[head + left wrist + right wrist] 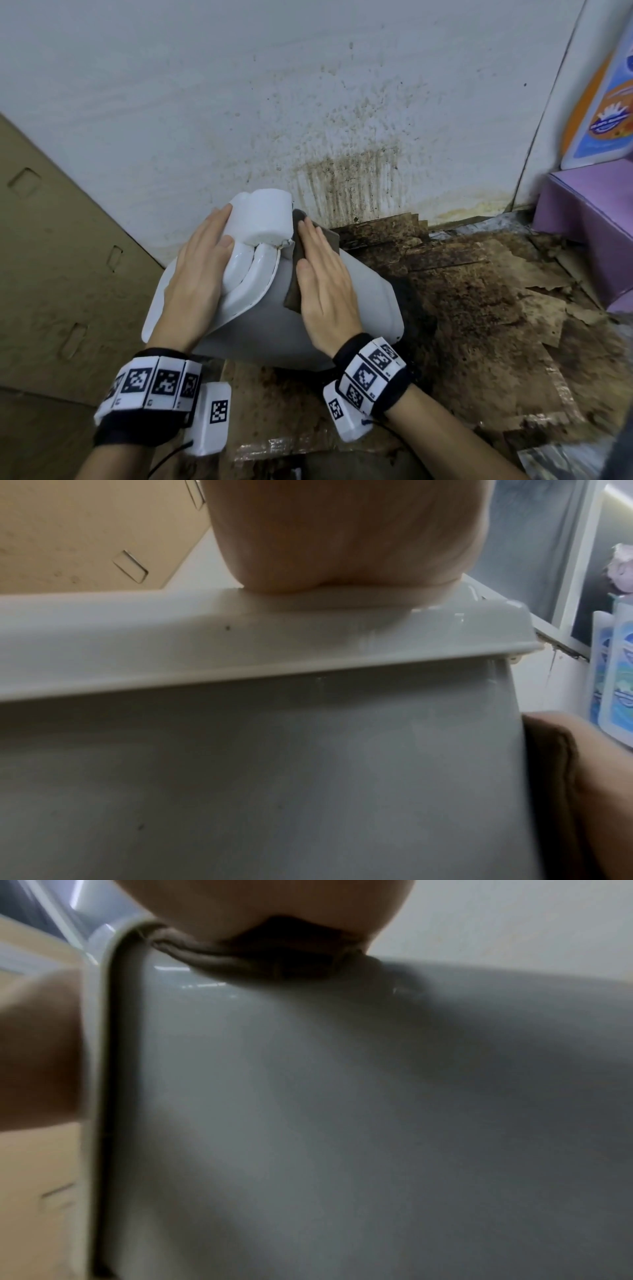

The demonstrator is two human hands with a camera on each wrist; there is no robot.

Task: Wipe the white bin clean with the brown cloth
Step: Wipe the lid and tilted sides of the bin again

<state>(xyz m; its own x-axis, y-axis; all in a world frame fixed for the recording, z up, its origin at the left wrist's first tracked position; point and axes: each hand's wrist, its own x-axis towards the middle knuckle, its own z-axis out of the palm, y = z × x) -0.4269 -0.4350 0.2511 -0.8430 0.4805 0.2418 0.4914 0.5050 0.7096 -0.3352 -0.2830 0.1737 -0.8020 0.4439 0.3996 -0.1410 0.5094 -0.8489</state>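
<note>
The white bin (363, 308) lies tilted on the floor with its swing lid (253, 270) facing up and left. My left hand (202, 270) rests flat on the lid, fingers straight. My right hand (322, 284) presses the folded brown cloth (295, 291) flat against the bin's grey-white side, just right of the lid rim. In the left wrist view my left hand's heel (325, 534) sits on the bin's rim (240, 647), and the cloth (548, 777) shows at the right edge. The right wrist view has the cloth (260, 961) squashed under my palm (274, 901) on the bin wall (342, 1096).
A large cardboard box (51, 274) stands at the left. The white wall (342, 154) behind the bin is streaked with brown stains. Dirty cardboard sheets (479, 308) cover the floor to the right. A purple box (582, 222) sits in the right corner.
</note>
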